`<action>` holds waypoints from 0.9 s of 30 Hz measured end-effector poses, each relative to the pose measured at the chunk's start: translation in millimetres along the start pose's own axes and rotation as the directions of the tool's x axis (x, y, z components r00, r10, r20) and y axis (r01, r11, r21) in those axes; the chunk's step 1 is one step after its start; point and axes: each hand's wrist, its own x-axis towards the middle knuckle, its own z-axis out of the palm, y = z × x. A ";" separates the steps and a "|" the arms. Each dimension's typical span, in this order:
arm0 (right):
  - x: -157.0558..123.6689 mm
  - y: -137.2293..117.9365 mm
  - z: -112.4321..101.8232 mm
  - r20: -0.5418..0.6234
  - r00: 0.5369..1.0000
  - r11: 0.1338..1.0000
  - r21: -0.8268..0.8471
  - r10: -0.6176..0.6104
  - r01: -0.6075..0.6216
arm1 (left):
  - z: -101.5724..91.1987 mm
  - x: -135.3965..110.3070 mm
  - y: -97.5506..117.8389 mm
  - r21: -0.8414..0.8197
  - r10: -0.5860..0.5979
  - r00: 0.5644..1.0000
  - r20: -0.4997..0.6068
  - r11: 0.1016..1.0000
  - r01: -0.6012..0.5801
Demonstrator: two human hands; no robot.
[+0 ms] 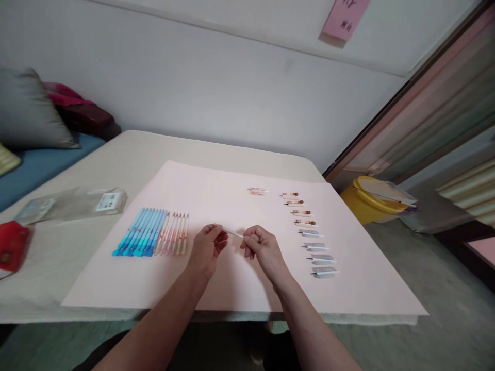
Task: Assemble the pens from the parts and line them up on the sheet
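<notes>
Above the middle of the pink sheet, a thin white pen refill (233, 233) spans the gap between my two hands. My left hand (209, 245) pinches its left end between thumb and fingers. At the other end, the fingers of my right hand (261, 247) close around it, hiding the tip. Left of my hands lies a row of several blue pens (141, 232), with pale pink and clear pens (174, 234) beside them. To the right, several white refills with dark tips lie beside brown-patterned pieces (301, 212) and grey pieces (323, 258).
The pink sheet (216, 185) covers much of the cloth-topped table (193, 147). A small pink-patterned group (256, 191) lies farther back. Clear plastic packaging (77, 203) and a red pouch (13, 246) lie at the left. A yellow bucket (358, 203) stands beyond the right edge.
</notes>
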 end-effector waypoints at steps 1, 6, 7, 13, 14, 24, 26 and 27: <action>0.0 1.0 0.5 0.005 1.000 1.000 -0.001 0.004 -0.004 | -0.6 0.5 -0.6 -0.008 -0.007 1.000 0.002 1.000 0.007; 0.1 5.2 3.0 0.024 1.000 1.000 -0.014 0.010 -0.010 | -2.3 2.3 2.7 0.015 0.000 1.000 0.027 1.000 0.000; 0.0 5.7 3.8 0.029 1.000 1.000 -0.018 0.011 -0.011 | -1.9 1.6 3.1 0.026 0.001 0.999 0.039 1.000 -0.002; 0.3 8.9 9.0 0.055 0.998 1.000 -0.023 0.018 -0.017 | 4.3 -6.1 0.7 0.097 -0.064 0.990 0.129 0.994 0.052; 0.6 9.7 9.7 0.053 0.998 1.000 -0.024 0.016 -0.014 | 4.9 -6.6 0.2 0.095 -0.071 0.988 0.135 0.994 0.059; 6.1 12.5 6.0 0.030 0.999 0.996 -0.081 -0.035 0.038 | 0.7 3.3 7.6 -0.044 -0.084 0.995 0.050 0.995 0.086; 12.5 16.2 -2.6 -0.041 0.997 0.988 -0.138 -0.072 0.066 | 0.2 5.0 12.4 -0.066 -0.076 0.996 0.040 0.995 0.079; 17.7 19.2 -8.7 -0.089 0.991 0.979 -0.187 -0.096 0.078 | -0.2 5.7 14.7 -0.076 -0.075 0.997 0.035 0.994 0.078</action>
